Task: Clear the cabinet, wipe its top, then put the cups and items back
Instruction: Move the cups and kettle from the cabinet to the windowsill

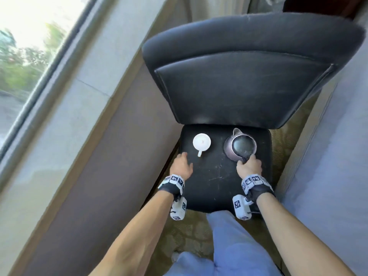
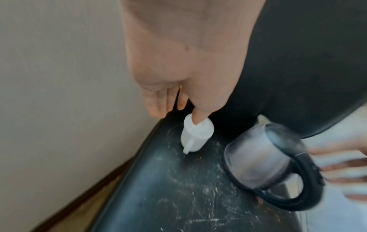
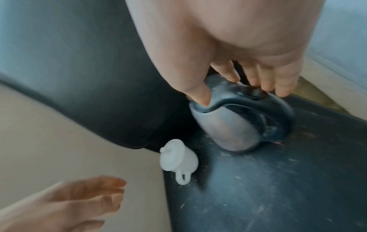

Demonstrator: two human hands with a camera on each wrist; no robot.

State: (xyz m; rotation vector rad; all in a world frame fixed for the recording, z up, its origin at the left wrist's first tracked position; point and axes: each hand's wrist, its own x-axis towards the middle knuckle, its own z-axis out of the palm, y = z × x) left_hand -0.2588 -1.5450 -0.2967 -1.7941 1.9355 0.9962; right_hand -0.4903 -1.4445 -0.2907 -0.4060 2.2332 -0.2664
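Note:
A white lidded cup [image 1: 201, 142] and a steel kettle [image 1: 240, 146] with a black handle stand on a scuffed black chair seat [image 1: 215, 182], cup on the left and kettle on the right. My left hand [image 1: 186, 161] hovers open at the seat's left edge, just short of the cup's handle and apart from it. My right hand [image 1: 247, 160] reaches over the kettle handle. In the right wrist view its straight fingers [image 3: 266, 81] lie on top of the handle [image 3: 278, 109] and the thumb touches the lid rim, with nothing wrapped. The cup [image 2: 195, 136] stands upright with its lid on.
The padded black chair back [image 1: 249, 80] rises directly behind both items. A beige wall ledge [image 1: 83, 120] and a window [image 1: 25, 46] run along the left. A white bed edge [image 1: 338, 156] stands close on the right. Patterned carpet [image 1: 189, 236] and my blue trousers lie below.

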